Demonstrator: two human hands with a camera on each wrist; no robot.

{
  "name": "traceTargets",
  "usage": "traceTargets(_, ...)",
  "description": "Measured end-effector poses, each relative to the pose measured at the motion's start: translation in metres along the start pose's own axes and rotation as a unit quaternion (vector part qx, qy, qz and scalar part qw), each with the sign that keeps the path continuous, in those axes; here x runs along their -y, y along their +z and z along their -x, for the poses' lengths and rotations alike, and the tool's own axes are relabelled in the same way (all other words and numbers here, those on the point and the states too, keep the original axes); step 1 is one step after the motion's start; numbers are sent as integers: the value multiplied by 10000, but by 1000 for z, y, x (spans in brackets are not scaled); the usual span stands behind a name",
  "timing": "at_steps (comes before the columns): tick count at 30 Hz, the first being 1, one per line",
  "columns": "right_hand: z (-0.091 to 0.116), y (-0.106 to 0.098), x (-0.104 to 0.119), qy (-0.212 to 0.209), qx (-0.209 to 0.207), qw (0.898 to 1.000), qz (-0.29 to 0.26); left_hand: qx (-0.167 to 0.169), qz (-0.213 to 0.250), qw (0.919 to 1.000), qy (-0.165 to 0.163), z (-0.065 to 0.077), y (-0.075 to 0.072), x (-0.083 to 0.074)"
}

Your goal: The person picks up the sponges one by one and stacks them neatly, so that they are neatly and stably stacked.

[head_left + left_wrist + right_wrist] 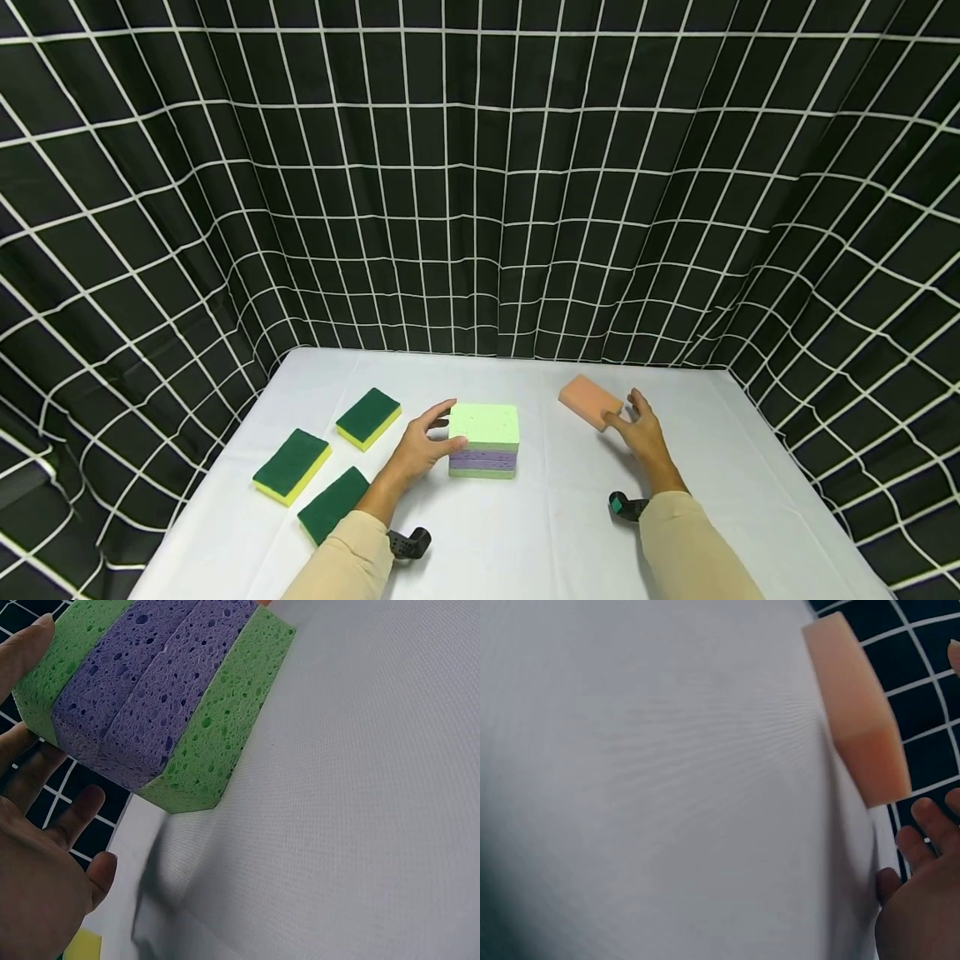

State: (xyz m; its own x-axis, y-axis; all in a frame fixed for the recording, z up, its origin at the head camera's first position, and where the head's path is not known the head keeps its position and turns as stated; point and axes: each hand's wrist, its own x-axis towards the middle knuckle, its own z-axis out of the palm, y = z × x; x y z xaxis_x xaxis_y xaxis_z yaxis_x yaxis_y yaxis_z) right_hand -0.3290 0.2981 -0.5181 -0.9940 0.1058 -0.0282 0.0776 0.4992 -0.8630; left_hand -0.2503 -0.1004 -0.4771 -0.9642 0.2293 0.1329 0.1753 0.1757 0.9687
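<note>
A stack of sponges stands mid-table, purple layers between a light green bottom sponge and a light green top sponge. My left hand holds the top sponge by its left end, thumb at the front corner and index finger round the back one. Lower fingers spread beside the stack in the left wrist view. To the right, an orange block-shaped sponge lies at an angle. Beside its right end is my right hand, fingers relaxed and parted, thumb near the front corner.
Left of the stack lie green-and-yellow scrub sponges: one at the back, one at the far left, one partly behind my left forearm. A white cloth covers the table. Black grid-patterned curtains surround the back and sides.
</note>
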Motion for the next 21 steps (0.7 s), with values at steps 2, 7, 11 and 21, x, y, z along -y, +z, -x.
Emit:
traceTargets(2,0,2,-2,65,87,9999,-8,12,-18,10000,-9,1,0,1)
traceTargets(7,-1,5,-5,14,282,9996,-63,-1,-32,10000,0,2,0,1)
traceTargets(11,-3,8,-4,7,367,9991,212,-66,-27,10000,-26,-5,1,17)
traceTargets(21,-8,17,-7,90,-96,9948,1010,-255,115,9996,48,-14,4,41)
